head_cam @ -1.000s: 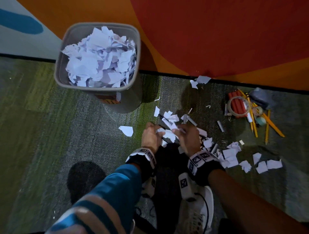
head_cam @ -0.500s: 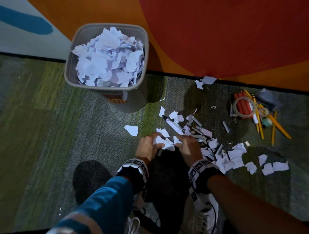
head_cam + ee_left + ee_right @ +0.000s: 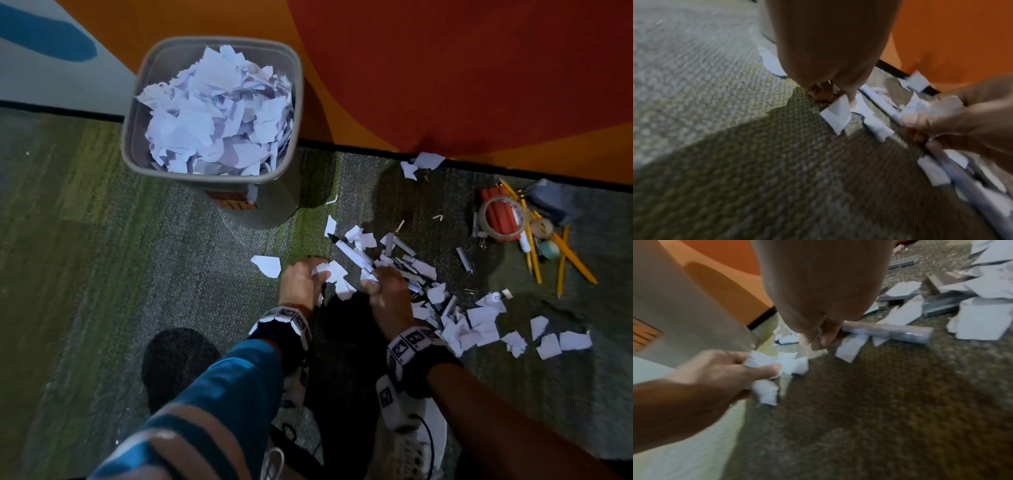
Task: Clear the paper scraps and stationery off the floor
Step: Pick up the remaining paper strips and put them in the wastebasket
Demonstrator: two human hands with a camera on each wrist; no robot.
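Note:
White paper scraps [image 3: 479, 325] lie across the carpet in the head view, mixed with grey staple strips [image 3: 464, 260]. A white marker [image 3: 352, 253] with a black tip lies among them. My left hand [image 3: 317, 272] grips a bunch of scraps [image 3: 777, 365] low over the carpet. Just to its right, my right hand [image 3: 373, 281] is curled around crumpled scraps [image 3: 920, 104], its thumb lying against a long pen-like barrel [image 3: 885, 112]. Pencils [image 3: 575, 263], tape rolls [image 3: 500, 219] and a red item lie at the far right.
A grey bin [image 3: 205, 176] heaped with torn paper stands by the wall, up and left of my hands. One loose scrap [image 3: 267, 265] lies left of my left hand, and more scraps [image 3: 424, 161] at the wall's base. My white shoe [image 3: 411, 445] is below.
Both hands have drawn back a little from the pile with scraps bunched in their fingers. The white marker, earlier under the hands, now lies uncovered.

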